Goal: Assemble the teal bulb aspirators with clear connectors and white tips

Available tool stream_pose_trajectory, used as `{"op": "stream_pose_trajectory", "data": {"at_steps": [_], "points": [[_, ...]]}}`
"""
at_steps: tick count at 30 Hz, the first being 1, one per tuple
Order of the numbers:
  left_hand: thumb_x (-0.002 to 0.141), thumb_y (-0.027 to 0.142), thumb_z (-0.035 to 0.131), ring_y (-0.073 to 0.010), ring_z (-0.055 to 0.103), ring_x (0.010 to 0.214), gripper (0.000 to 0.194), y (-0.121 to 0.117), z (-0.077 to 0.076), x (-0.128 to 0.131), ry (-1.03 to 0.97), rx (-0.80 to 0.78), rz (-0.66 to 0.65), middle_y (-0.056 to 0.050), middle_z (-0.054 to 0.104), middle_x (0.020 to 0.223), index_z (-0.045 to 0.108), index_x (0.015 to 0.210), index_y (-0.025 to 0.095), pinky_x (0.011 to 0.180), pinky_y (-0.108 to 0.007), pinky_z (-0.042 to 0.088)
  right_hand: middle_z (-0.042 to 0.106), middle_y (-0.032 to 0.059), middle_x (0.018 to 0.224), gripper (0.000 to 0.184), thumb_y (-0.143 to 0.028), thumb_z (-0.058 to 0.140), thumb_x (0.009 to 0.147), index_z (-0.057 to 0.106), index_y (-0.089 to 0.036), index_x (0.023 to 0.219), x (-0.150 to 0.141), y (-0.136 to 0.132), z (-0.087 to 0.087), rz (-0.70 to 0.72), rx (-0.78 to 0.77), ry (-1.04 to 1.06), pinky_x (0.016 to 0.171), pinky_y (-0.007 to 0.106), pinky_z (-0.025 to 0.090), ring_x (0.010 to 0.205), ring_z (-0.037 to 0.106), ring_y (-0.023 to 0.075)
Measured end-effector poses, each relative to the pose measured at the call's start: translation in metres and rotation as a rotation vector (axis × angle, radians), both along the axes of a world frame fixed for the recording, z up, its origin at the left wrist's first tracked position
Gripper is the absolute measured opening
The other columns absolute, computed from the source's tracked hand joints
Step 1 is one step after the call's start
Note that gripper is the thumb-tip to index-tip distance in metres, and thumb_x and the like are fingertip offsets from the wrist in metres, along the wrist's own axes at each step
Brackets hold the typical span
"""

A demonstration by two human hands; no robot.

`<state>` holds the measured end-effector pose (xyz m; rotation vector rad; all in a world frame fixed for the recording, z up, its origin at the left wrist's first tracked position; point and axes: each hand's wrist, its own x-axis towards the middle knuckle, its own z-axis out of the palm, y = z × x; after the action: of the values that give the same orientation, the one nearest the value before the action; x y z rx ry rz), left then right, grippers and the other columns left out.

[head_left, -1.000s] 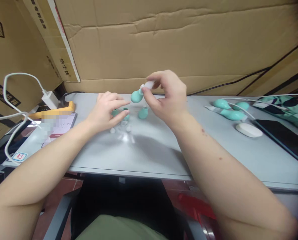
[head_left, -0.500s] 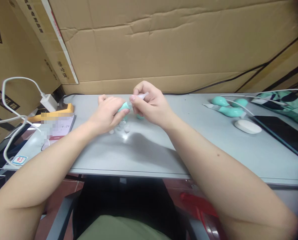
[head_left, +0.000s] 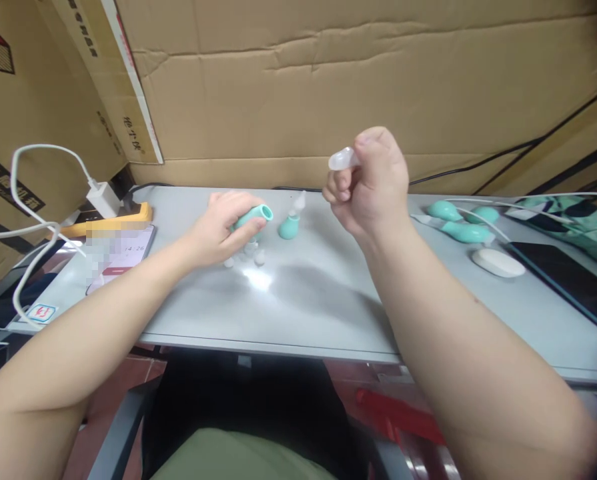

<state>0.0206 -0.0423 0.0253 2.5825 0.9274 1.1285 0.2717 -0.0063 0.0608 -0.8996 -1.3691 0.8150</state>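
My left hand is closed around a teal rubber bulb, whose round open mouth faces up and to the right. Held up over the back of the desk, my right hand pinches a translucent nozzle tip, wide end to the left. The tip and the held bulb are well apart. Between the hands a teal bulb syringe with a clear pointed tip stands upright. Several small whitish pieces lie just below my left hand, partly hidden by it.
More teal bulb syringes lie at the right, beside a white mouse-shaped object, a dark phone and patterned green cloth. To the left are a white charger, a yellow tool and a lit screen. Cardboard rises behind the desk.
My right hand has pulled away from the left, up and to the right, with the nozzle tip in it. The held bulb's mouth is now uncovered, and the standing bulb syringe shows fully.
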Motion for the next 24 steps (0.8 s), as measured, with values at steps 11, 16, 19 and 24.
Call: {"op": "stream_pose_trajectory", "data": {"at_steps": [11, 16, 19, 24], "points": [[0.09, 0.039, 0.07, -0.022, 0.073, 0.097, 0.023, 0.02, 0.031, 0.018, 0.085, -0.185, -0.018, -0.007, 0.078, 0.104, 0.078, 0.102, 0.02, 0.069, -0.029, 0.055, 0.055, 0.0, 0.07, 0.052, -0.077, 0.073, 0.089, 0.048, -0.032, 0.09, -0.006, -0.006, -0.015, -0.072, 0.123, -0.297, 0.064, 0.038, 0.04, 0.068, 0.049, 0.0208], [0.087, 0.034, 0.07, -0.0192, 0.069, 0.076, 0.016, 0.03, 0.025, 0.033, 0.19, -0.234, 0.063, -0.002, 0.082, 0.093, 0.077, 0.093, 0.022, 0.08, -0.037, 0.054, 0.05, 0.0021, 0.076, 0.041, -0.063, 0.071, 0.091, 0.049, -0.029, 0.084, -0.006, -0.008, -0.016, -0.104, 0.218, -0.407, 0.069, 0.04, 0.042, 0.071, 0.048, 0.0218], [0.088, 0.032, 0.073, -0.0183, 0.064, 0.068, 0.01, 0.035, 0.016, 0.036, 0.241, -0.179, 0.098, -0.001, 0.083, 0.085, 0.078, 0.089, 0.023, 0.103, -0.05, 0.048, 0.049, 0.0026, 0.079, 0.035, -0.057, 0.068, 0.093, 0.051, -0.028, 0.083, -0.008, -0.011, -0.015, -0.132, 0.219, -0.481, 0.067, 0.038, 0.041, 0.071, 0.046, 0.0197], [0.091, 0.033, 0.076, -0.0186, 0.059, 0.069, 0.011, 0.038, 0.007, 0.038, 0.292, -0.143, 0.136, 0.0, 0.078, 0.075, 0.082, 0.093, 0.024, 0.112, -0.055, 0.035, 0.055, 0.0015, 0.078, 0.026, -0.044, 0.073, 0.092, 0.058, -0.025, 0.082, -0.01, -0.007, -0.019, -0.053, 0.311, -0.48, 0.054, 0.031, 0.034, 0.062, 0.043, 0.0139]]}}
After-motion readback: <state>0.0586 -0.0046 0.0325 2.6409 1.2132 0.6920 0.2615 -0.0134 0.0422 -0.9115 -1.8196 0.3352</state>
